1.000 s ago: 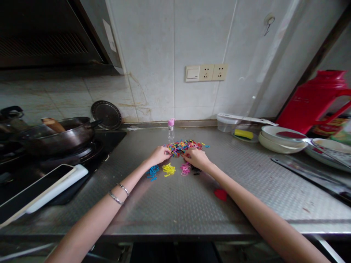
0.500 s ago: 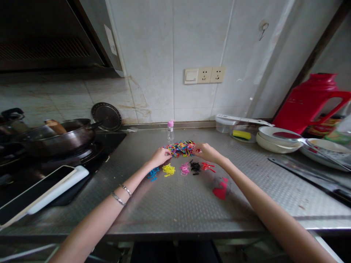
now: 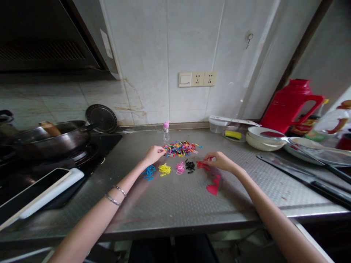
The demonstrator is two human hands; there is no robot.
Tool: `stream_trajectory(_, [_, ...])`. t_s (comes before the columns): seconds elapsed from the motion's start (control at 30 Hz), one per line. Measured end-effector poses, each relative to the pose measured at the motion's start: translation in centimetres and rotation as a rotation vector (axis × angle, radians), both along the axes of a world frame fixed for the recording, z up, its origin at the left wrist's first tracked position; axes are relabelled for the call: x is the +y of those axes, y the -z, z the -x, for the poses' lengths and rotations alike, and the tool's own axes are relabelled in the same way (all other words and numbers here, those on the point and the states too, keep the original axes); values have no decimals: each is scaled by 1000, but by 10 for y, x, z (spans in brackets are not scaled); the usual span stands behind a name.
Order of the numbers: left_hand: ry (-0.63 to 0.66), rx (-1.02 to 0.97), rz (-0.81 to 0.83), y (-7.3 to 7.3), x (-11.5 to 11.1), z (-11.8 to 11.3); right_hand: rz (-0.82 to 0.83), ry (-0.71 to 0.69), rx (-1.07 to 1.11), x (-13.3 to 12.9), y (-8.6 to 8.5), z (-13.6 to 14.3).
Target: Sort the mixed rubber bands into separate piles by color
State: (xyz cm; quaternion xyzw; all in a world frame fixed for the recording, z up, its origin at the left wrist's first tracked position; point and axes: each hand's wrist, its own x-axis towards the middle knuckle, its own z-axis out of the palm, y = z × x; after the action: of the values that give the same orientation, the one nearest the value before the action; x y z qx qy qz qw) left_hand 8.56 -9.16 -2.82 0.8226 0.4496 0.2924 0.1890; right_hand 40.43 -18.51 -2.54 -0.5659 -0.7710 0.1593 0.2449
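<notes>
A mixed heap of small, multicoloured plastic pins lies mid-counter. My left hand is at its left edge, thumb and fingers pinched together; anything between them is too small to make out. Nearer me is a row of single-colour piles: blue pins, yellow pins, pink pins, black pins and red pins. Over the red pile, my right hand has its fingers closed, with red showing at the tips.
A clear bag with a red heart lies before the red pile. Behind the heap stands a small pink-capped bottle. Bowls, a knife and a red thermos are on the right. A pan and a phone are left.
My right hand has moved from the right side of the mixed heap toward me, to the red pile. My left hand stays by the heap. The view has shifted slightly right.
</notes>
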Motion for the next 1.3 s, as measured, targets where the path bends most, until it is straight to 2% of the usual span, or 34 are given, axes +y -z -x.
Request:
stream_trajectory(0.23, [31,-86,31,-6,-5,2,-99,71,35,-4,5,-2])
stream_trajectory(0.4, [85,-126,98,-9,-13,-11,-145,84,47,-4,6,-2])
stream_trajectory(0.57, [202,-132,169,-11,-29,-47,-182,77,35,-4,7,-4])
stream_trajectory(0.8, [316,12,-19,-22,-56,-113,-201,60,23,-3,10,-8])
stream_trajectory(0.9, [345,64,-64,-15,-65,-135,-194,65,16,-5,8,-7])
stream_trajectory(1.0, [348,133,-85,-6,-73,-147,-185,63,0,-8,6,-5])
stream_trajectory(1.13, [341,171,-100,-5,-80,-141,-194,95,-16,-6,10,-6])
stream_trajectory(1.3, [236,144,-63,-16,-64,-97,-214,143,-34,2,19,-10])
